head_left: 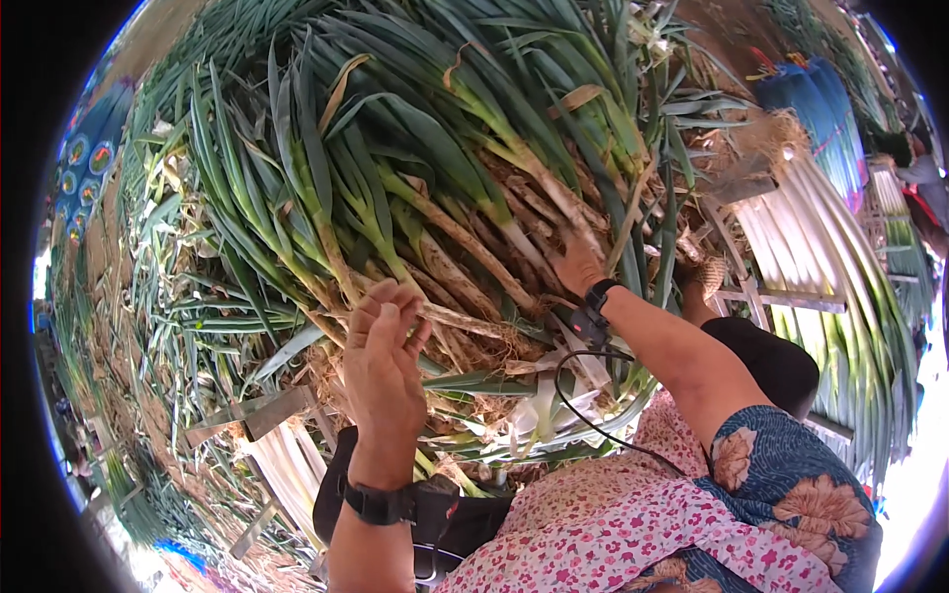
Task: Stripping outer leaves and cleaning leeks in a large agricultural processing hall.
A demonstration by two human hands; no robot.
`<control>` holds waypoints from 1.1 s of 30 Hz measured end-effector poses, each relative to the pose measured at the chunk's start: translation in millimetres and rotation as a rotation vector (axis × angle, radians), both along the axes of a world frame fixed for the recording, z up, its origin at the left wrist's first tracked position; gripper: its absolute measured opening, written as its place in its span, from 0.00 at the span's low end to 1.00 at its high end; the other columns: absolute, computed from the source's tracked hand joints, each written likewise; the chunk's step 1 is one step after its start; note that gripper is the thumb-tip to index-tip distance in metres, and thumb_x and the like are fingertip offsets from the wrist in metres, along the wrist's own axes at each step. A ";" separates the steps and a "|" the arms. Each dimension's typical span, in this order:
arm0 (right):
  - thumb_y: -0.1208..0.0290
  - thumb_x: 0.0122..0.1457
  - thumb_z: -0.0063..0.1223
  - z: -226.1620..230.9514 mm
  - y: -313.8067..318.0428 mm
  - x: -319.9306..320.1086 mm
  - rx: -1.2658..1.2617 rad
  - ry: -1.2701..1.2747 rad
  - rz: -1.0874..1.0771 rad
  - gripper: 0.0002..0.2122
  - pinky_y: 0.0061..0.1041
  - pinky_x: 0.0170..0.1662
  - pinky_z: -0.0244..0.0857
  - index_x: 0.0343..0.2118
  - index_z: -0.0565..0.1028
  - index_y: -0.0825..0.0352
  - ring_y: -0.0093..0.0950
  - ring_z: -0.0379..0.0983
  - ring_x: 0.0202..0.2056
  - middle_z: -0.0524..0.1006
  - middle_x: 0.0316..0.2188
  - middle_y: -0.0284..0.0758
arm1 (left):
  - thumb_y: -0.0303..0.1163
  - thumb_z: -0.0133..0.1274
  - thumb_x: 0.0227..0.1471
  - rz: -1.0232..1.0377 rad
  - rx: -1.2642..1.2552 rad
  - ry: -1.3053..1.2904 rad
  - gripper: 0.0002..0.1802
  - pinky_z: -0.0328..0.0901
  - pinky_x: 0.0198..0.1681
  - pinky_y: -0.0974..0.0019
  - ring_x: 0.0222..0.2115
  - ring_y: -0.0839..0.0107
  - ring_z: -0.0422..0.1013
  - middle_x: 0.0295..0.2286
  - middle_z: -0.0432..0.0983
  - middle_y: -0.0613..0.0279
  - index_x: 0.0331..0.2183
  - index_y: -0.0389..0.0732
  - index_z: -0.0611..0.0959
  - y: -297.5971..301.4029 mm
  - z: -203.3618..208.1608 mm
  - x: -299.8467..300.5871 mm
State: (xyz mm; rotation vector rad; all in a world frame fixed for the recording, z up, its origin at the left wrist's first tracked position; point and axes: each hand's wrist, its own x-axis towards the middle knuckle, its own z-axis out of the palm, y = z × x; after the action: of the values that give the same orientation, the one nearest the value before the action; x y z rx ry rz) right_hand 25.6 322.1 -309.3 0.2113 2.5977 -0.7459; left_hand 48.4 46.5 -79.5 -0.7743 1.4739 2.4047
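A large heap of leeks (435, 217) lies before me, its green leaves pointing away and its soil-stained stalks toward me. My right hand (579, 265) reaches into the stalks on the right and closes around a leek (559, 193); its fingertips are partly hidden. My left hand (384, 341) is raised at the near left of the heap, palm turned up. Its fingers are half curled and apart, and I see nothing held in them. Just beyond it, a muddy leek stalk (460, 318) with roots lies across the near edge. Both wrists wear dark bands.
Cleaned white leeks (830, 232) rest on a metal rack (756, 287) at the right; more pale stalks (287, 460) lie in a metal frame (262, 415) at lower left. Blue bundled material (816, 119) stands far right. A black cable (568, 400) loops near my lap. Loose trimmings cover the left ground.
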 end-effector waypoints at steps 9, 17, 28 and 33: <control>0.63 0.53 0.50 -8.6 0.8 -37.6 -0.005 0.027 -0.071 0.26 0.37 0.54 0.57 0.54 0.61 0.71 0.46 0.61 0.51 0.64 0.50 0.53 | 0.31 0.45 0.54 -0.077 0.053 -0.034 0.13 0.61 0.45 0.67 0.43 0.72 0.67 0.40 0.71 0.63 0.43 0.41 0.72 10.4 -0.7 2.7; 0.64 0.50 0.50 -2.3 -62.9 -17.8 -0.090 -0.144 0.138 0.21 0.40 0.46 0.62 0.46 0.68 0.69 0.52 0.66 0.40 0.73 0.36 0.50 | 0.31 0.44 0.55 -0.111 0.050 -0.061 0.13 0.63 0.45 0.67 0.43 0.70 0.68 0.40 0.72 0.61 0.43 0.40 0.71 16.6 -4.3 7.8; 0.57 0.56 0.44 -82.2 -2.8 3.4 -0.015 0.204 0.253 0.21 0.41 0.53 0.57 0.50 0.67 0.64 0.49 0.57 0.52 0.64 0.50 0.49 | 0.31 0.43 0.55 -0.212 0.117 -0.041 0.14 0.63 0.45 0.66 0.44 0.69 0.67 0.41 0.71 0.59 0.44 0.39 0.71 37.8 -2.2 0.5; 0.53 0.53 0.46 -25.3 -75.8 4.1 -0.226 -0.077 -0.276 0.28 0.37 0.51 0.58 0.49 0.65 0.73 0.50 0.65 0.45 0.68 0.44 0.55 | 0.31 0.43 0.55 -0.187 0.077 -0.072 0.14 0.63 0.46 0.66 0.43 0.69 0.68 0.40 0.71 0.59 0.44 0.39 0.71 32.6 -6.3 5.9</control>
State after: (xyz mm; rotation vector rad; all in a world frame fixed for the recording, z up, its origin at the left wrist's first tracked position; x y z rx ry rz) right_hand 29.7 246.2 -334.6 0.5244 2.4143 -1.0969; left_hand 54.3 79.1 -85.9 -0.6663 1.3533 2.2565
